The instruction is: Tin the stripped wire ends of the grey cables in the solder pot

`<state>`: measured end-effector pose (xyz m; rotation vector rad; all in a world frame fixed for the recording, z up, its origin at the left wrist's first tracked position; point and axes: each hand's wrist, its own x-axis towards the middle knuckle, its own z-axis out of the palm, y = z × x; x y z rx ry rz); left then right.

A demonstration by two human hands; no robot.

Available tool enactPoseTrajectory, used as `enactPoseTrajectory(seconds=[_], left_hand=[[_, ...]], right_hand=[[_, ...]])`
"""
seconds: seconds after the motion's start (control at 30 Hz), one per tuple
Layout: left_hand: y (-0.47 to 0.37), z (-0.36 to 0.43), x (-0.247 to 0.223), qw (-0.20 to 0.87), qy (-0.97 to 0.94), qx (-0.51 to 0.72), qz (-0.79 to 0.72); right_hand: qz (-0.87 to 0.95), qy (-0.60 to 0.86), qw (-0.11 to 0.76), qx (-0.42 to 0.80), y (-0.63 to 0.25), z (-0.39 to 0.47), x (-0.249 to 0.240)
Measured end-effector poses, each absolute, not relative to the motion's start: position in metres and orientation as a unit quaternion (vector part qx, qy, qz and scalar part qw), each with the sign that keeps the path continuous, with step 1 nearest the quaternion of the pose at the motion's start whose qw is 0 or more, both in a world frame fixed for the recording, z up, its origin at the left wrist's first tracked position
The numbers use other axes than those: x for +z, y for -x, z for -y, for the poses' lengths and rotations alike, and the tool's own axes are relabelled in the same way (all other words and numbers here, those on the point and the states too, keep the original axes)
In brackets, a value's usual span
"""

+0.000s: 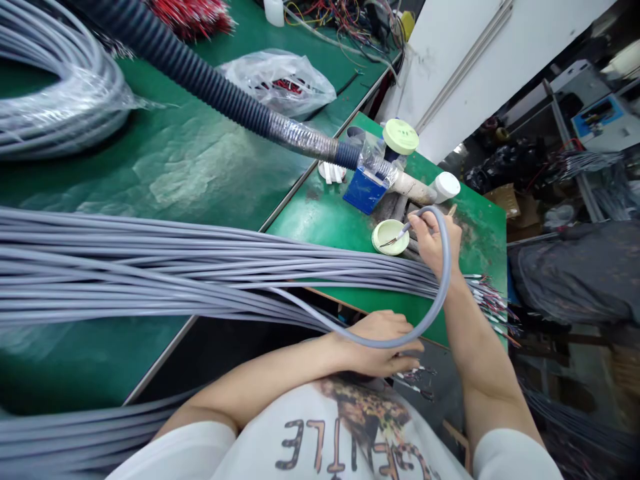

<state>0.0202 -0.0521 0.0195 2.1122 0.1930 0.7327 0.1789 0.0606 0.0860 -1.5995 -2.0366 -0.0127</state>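
Observation:
My right hand [435,243] pinches a grey cable [443,280] close to its stripped end. The bare wire tips [389,243] dip into a small pale yellow cup [392,230]. From there the cable loops down and passes over my left wrist towards the left. My left hand [383,341] lies palm down below the large bundle of grey cables [225,263], its fingers loosely bent and apart. Stripped wire ends [417,383] show just under its fingers; its palm side is hidden. The big bundle runs under my right forearm to coloured wire ends [487,300].
A ribbed dark hose [210,80] hangs across the bench to a blue box [365,190]. Around it stand a pale green lid [400,137] and a white cup [445,187]. Behind are a coiled cable [95,100] and a plastic bag [280,80].

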Motion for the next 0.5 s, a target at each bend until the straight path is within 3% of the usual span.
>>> enactPoseTrajectory(seconds=[0.5], left_hand=[[-0.030,0.048,-0.003,0.378,-0.874,0.277,-0.131]], right_hand=[[0.771,0.588,0.243,-0.040,-0.180,-0.065,0.079]])
